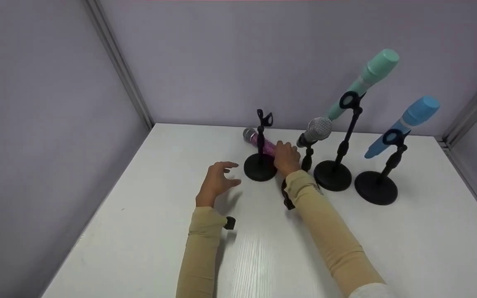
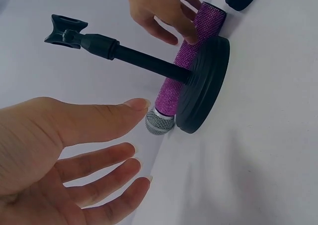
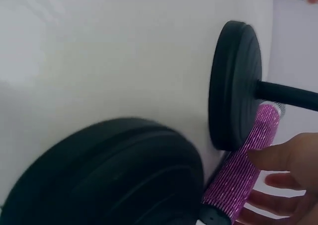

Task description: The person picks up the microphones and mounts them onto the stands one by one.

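A pink glittery microphone (image 2: 171, 93) with a silver mesh head lies on the table behind a low black microphone stand (image 1: 260, 165), whose clip holds nothing. My right hand (image 1: 287, 158) is at the tail end of this microphone. In the right wrist view its thumb (image 3: 271, 158) lies across the handle and the other fingers bend along the far side; the index fingertip stands a little apart. My left hand (image 1: 217, 182) hovers left of the stand, thumb and fingers spread, touching nothing.
Right of my right hand, a silver-headed microphone (image 1: 319, 128) sits in a short stand, its base partly hidden by my arm. Farther right, a mint-green microphone (image 1: 362, 82) and a blue microphone (image 1: 408, 120) lean in black stands. Walls border the white table (image 1: 147, 231).
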Action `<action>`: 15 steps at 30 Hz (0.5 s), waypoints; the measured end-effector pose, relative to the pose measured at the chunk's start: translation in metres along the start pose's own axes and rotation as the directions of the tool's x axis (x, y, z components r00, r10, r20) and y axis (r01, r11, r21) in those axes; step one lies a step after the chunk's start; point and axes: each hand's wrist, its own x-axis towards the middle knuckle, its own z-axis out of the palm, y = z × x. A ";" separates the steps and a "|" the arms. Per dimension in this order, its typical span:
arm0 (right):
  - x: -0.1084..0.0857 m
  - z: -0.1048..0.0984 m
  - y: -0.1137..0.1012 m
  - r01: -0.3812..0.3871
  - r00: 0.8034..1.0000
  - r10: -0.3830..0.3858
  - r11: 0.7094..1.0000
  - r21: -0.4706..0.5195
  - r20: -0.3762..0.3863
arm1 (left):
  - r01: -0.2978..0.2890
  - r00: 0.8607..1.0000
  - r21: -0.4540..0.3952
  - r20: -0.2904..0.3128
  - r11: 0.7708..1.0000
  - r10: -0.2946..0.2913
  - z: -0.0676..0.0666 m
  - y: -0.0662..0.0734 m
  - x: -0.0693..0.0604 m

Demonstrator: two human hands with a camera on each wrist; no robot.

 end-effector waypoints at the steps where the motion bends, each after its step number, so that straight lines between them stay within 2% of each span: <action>1: 0.001 0.001 0.001 -0.005 1.000 0.005 1.000 -0.010 0.000 | -0.005 1.000 0.002 0.000 1.000 0.005 0.001 0.000 0.000; 7: 0.007 0.009 0.008 -0.019 0.999 0.021 0.998 -0.067 0.028 | -0.014 1.000 -0.002 0.005 1.000 0.014 0.002 -0.002 -0.002; 15: 0.011 0.012 0.001 -0.018 1.000 0.018 1.000 0.007 0.023 | 0.010 1.000 -0.004 -0.004 1.000 -0.010 -0.003 -0.002 -0.001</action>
